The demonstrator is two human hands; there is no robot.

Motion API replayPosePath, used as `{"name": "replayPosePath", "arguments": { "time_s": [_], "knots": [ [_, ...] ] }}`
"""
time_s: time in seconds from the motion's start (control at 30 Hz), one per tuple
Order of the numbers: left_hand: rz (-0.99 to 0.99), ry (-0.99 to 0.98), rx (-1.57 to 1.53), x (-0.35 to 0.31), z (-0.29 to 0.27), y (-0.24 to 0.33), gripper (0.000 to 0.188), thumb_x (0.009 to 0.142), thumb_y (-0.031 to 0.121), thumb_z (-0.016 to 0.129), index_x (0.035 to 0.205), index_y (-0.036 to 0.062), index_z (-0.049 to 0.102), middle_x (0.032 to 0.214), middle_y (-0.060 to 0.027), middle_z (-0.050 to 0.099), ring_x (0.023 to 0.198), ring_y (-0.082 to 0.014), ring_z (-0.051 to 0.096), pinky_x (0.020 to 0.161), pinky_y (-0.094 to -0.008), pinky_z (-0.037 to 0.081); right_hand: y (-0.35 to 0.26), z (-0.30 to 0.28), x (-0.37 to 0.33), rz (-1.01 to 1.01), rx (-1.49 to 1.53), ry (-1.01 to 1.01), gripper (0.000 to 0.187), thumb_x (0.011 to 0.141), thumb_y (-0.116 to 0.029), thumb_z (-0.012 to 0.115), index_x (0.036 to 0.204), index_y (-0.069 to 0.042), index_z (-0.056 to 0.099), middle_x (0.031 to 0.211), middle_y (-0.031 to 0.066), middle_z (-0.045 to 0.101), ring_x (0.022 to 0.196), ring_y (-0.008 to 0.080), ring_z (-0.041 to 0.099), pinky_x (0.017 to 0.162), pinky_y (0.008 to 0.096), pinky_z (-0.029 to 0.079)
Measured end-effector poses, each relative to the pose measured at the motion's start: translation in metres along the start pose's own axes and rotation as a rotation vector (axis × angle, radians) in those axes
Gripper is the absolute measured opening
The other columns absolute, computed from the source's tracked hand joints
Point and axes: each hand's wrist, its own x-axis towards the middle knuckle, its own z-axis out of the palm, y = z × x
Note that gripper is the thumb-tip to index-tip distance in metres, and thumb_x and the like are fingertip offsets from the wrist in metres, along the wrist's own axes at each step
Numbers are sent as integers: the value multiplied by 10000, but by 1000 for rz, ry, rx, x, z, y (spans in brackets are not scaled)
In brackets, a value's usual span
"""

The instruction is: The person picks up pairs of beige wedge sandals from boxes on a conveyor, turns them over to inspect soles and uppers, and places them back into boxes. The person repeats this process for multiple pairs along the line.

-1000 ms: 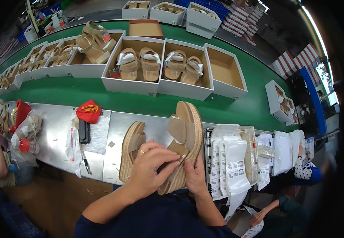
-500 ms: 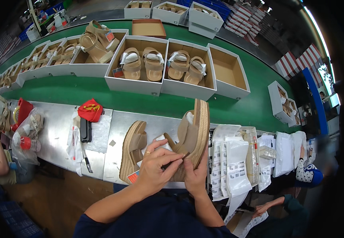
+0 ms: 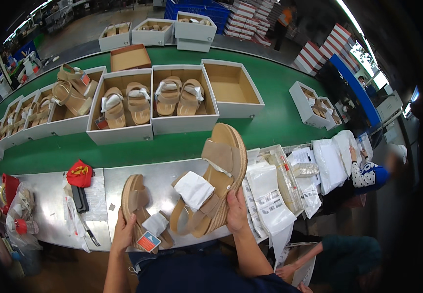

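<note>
In my right hand (image 3: 237, 213) is a tan wedge sandal (image 3: 223, 158) with a rope-braided sole. It is raised and tilted, toe away from me, with white tissue paper (image 3: 193, 189) at its strap. My left hand (image 3: 122, 233) is closed around the side of the matching sandal (image 3: 136, 195), which lies at the near edge of the metal table (image 3: 162, 168). White padding (image 3: 156, 223) wraps that sandal's ankle strap, and an orange and blue tag (image 3: 148, 241) hangs by it. The fingers behind both soles are partly hidden.
Beyond the table, white shoeboxes (image 3: 118, 135) with sandals line a green conveyor (image 3: 280, 128); one open box (image 3: 228, 85) has no shoes. A red cloth item (image 3: 79, 173) lies left, sheets of labels (image 3: 270, 195) right. Co-workers' hands (image 3: 289, 271) work at right and far left.
My left hand has left the raised sandal's strap and moved left onto the other sandal. The raised sandal has turned, showing its insole and tissue. The whole view has shifted rightward.
</note>
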Motion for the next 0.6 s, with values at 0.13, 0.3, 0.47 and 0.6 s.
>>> {"name": "replayPosePath", "arguments": {
  "time_s": [0.13,0.3,0.47,0.6],
  "knots": [
    [-154,7,-236,8,4,18,579,967,176,565,1465,32,310,1252,-134,541,1055,-184,577,915,-305,464,-9,8,12,-63,-79,69,516,1025,-179,446,1472,-14,249,1402,79,415,1252,150,406,1067,294,321],
    [-15,219,-239,20,5,67,672,950,129,596,1507,95,222,1226,-139,552,1002,-178,606,807,-288,522,-11,2,22,-352,-343,282,572,1027,-182,419,1502,-5,155,1463,125,347,1310,219,378,1106,347,297],
    [232,390,-731,23,26,128,717,942,169,621,1488,181,157,1328,-97,476,1199,-232,509,979,-408,464,3,11,29,-548,-214,419,585,988,-202,523,1428,17,206,1415,145,387,1254,225,435,1070,367,331],
    [108,193,-1043,29,33,114,541,973,267,569,1427,111,318,1401,-77,456,1261,-230,479,1064,-420,415,-2,54,25,-149,200,309,498,988,-284,542,1372,-34,348,1352,91,485,1212,202,504,1001,327,430]
  ]
}}
